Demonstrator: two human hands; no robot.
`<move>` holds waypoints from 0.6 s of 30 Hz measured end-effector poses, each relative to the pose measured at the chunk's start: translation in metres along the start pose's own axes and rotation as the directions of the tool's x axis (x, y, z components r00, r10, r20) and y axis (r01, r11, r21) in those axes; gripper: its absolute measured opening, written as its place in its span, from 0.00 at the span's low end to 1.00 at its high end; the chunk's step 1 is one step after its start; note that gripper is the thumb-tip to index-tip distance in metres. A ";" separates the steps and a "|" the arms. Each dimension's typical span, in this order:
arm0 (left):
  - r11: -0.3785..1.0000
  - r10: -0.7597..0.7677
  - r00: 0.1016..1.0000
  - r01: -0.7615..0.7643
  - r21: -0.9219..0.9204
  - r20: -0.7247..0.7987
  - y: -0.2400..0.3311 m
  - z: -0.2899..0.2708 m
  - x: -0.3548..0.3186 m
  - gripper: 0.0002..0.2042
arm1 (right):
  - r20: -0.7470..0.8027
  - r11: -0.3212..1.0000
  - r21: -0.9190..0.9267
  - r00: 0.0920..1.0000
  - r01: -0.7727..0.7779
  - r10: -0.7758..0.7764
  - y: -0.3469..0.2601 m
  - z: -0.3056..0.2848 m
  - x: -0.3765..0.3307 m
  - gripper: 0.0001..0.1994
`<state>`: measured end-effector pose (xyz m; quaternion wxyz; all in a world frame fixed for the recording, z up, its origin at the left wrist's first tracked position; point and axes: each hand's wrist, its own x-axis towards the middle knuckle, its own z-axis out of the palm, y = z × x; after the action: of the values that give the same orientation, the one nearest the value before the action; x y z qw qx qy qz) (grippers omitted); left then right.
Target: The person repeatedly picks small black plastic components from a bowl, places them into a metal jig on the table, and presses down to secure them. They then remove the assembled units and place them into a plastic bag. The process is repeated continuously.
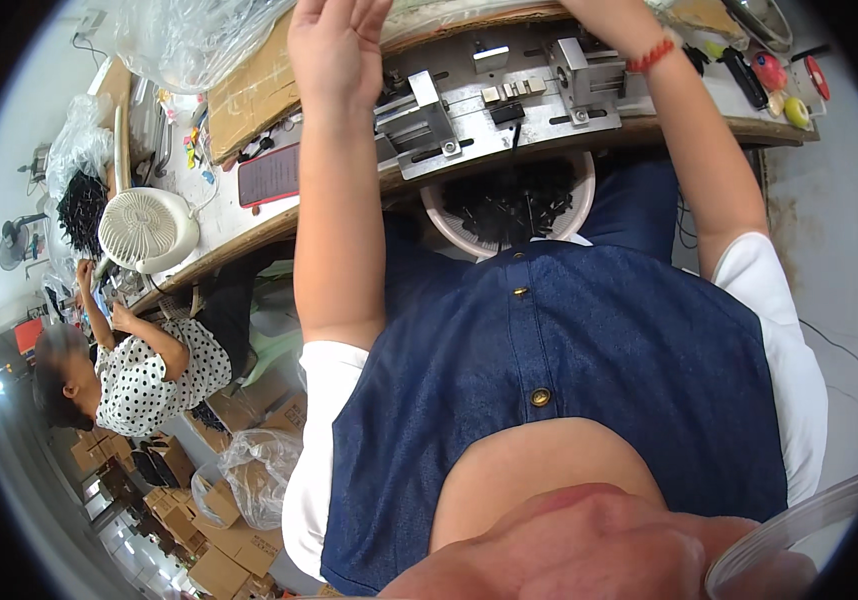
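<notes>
My left hand (337, 45) is raised at the top edge, beyond the left end of a metal fixture (469, 130). Its fingers look loosely apart with nothing visible in them, though the tips are cut off. Of my right hand (604, 14) only the part near the wrist shows, above a red beaded bracelet; the fingers lie outside the picture. Between the hands, the fixture has a left metal block (429, 105), a right metal block (571, 75) and small pale blocks (514, 91). A small black piece (506, 114) sits at its front edge, a dark strand hanging from it.
A pale basin (436, 215) of black parts (514, 205) rests at my lap below the bench edge. Cardboard (254, 95), a red-edged phone (267, 177) and a white fan (147, 230) lie leftward. A co-worker (154, 370) sits at left, near cartons (239, 550).
</notes>
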<state>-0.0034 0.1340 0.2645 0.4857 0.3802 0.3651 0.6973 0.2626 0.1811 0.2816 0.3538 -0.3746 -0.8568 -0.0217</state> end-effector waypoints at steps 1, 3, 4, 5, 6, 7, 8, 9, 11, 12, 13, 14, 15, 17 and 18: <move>1.000 0.023 1.000 -0.023 0.017 0.002 0.000 0.000 -0.015 0.15 | 0.054 1.000 0.001 0.998 -0.030 0.030 0.012 0.008 0.009 0.11; 0.994 0.067 0.997 -0.070 0.088 0.041 -0.003 0.009 -0.049 0.12 | 0.165 0.999 0.053 0.986 0.009 -0.017 0.030 0.019 0.017 0.09; 0.984 0.088 0.994 -0.098 0.148 0.068 -0.007 0.016 -0.069 0.09 | 0.180 0.996 0.068 0.982 0.053 -0.065 0.035 0.026 0.019 0.10; 0.971 0.105 0.989 -0.124 0.203 0.103 -0.012 0.021 -0.087 0.07 | 0.193 0.993 0.079 0.976 0.093 -0.106 0.038 0.027 0.019 0.10; 0.908 0.131 0.976 -0.188 0.376 0.172 -0.017 0.019 -0.104 0.08 | 0.155 0.989 0.071 0.978 0.132 -0.141 0.031 0.026 0.020 0.10; 0.811 0.144 0.959 -0.256 0.526 0.245 -0.026 0.015 -0.119 0.09 | 0.128 0.988 0.127 0.986 0.092 -0.108 0.023 0.021 0.018 0.09; 0.738 0.171 0.938 -0.324 0.592 0.301 -0.035 0.011 -0.130 0.10 | 0.102 0.981 0.186 0.992 0.056 -0.076 0.012 0.016 0.016 0.09; 0.655 0.190 0.914 -0.390 0.647 0.359 -0.044 0.008 -0.139 0.11 | 0.078 0.970 0.243 0.996 0.021 -0.041 0.004 0.012 0.013 0.09; 0.568 0.170 0.903 -0.416 0.710 0.394 -0.062 0.002 -0.146 0.13 | 0.027 0.957 0.290 0.999 0.031 -0.041 -0.007 0.006 0.007 0.09; 0.548 0.183 0.898 -0.432 0.716 0.401 -0.068 0.000 -0.147 0.13 | 0.000 0.950 0.310 0.999 0.036 -0.037 -0.012 0.002 0.003 0.08; 0.529 0.198 0.890 -0.450 0.720 0.411 -0.072 0.001 -0.146 0.13 | -0.004 0.945 0.326 1.000 0.007 -0.006 -0.017 -0.003 0.000 0.08; 0.515 0.185 0.895 -0.441 0.736 0.407 -0.074 0.002 -0.146 0.12 | -0.008 0.940 0.342 1.000 -0.021 0.026 -0.024 -0.007 -0.003 0.08; 0.500 0.171 0.899 -0.431 0.751 0.402 -0.075 0.004 -0.146 0.11 | -0.011 0.933 0.358 0.998 -0.049 0.057 -0.027 -0.010 -0.006 0.08; 0.478 0.172 0.894 -0.443 0.758 0.414 -0.079 0.005 -0.145 0.11 | -0.036 0.926 0.376 0.998 -0.026 0.043 -0.027 -0.013 -0.011 0.09; 0.473 0.185 0.884 -0.463 0.750 0.430 -0.084 0.004 -0.144 0.12 | -0.048 0.918 0.396 0.998 -0.017 0.039 -0.027 -0.015 -0.014 0.09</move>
<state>0.0679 0.0194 0.1667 0.1493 0.7247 0.4971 0.4531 0.2604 0.1483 0.2902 0.4457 -0.3068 -0.8281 0.1467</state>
